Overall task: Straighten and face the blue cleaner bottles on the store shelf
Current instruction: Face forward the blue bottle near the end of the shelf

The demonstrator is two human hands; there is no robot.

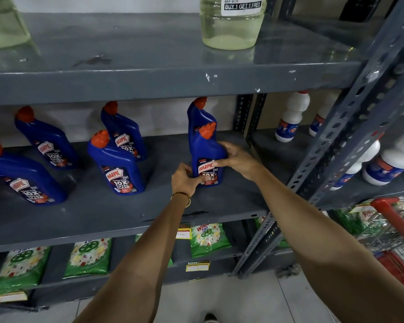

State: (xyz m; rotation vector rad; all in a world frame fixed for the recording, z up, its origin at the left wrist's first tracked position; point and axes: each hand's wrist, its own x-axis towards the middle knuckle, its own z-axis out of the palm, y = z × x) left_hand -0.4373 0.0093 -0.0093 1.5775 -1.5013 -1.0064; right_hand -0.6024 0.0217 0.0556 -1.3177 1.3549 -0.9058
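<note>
From the head view, you are clasping the front blue bottle [207, 157] on the middle shelf [126, 220], left hand [184, 178] at its base, right hand [233, 157] at its side, long axis upright, label facing you.

Bare shelf [240, 192] right of held bottle [207, 157]; another bottle [200, 115] behind

Both forearms are bare, with no sleeves in view. The left wrist wears a thin gold bangle [182, 197]. The hands, left [184, 180] and right [237, 159], carry no gloves. A dark shoe [210, 318] tip shows below.
</note>
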